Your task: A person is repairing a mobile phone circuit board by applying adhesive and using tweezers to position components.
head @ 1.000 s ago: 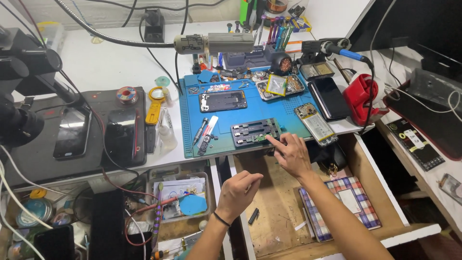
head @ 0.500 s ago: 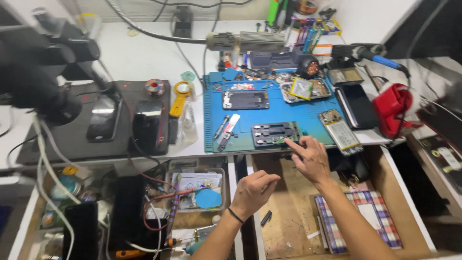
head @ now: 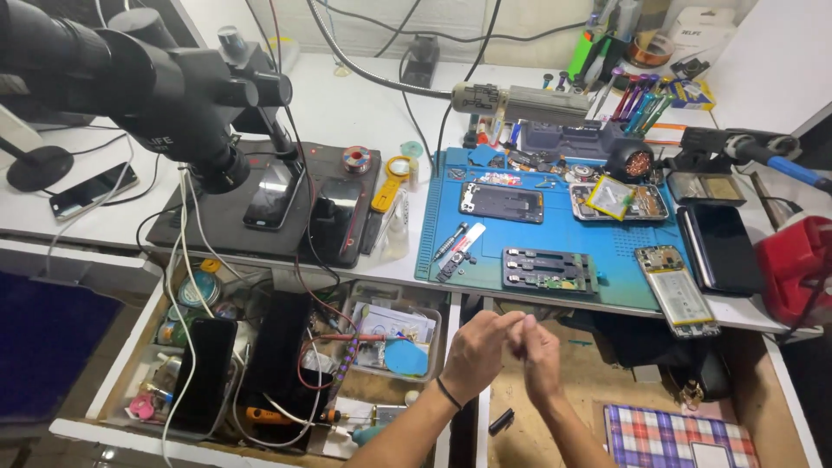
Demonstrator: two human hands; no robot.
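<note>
Head view, workbench seen from above.

Surroundings: blue work mat (head: 555,238) on white bench; on it a dark phone frame (head: 502,202), a black fixture block (head: 549,269), an opened phone with battery showing (head: 675,289) at the mat's right front corner, a metal tray of small parts (head: 620,201). Black phone (head: 718,248) face down just right of the mat; red tool (head: 796,269) at far right edge. Microscope (head: 147,87) upper left, over a black base plate (head: 269,204) carrying two phones. Open left drawer (head: 260,373) crowded with wires, tins, a clear box with a blue disc. Open right drawer (head: 607,407) holding a plaid-patterned flat package (head: 676,438), bottom right.

Hands: left hand (head: 475,354) and right hand (head: 539,357) raised together over the gap between the drawers, below the bench's front edge, fingertips meeting, fingers curled narrow. Anything pinched between them too small and blurred to tell. Dark band on left wrist.

Packages: white carton (head: 698,35), top right corner beside the pen holders.
</note>
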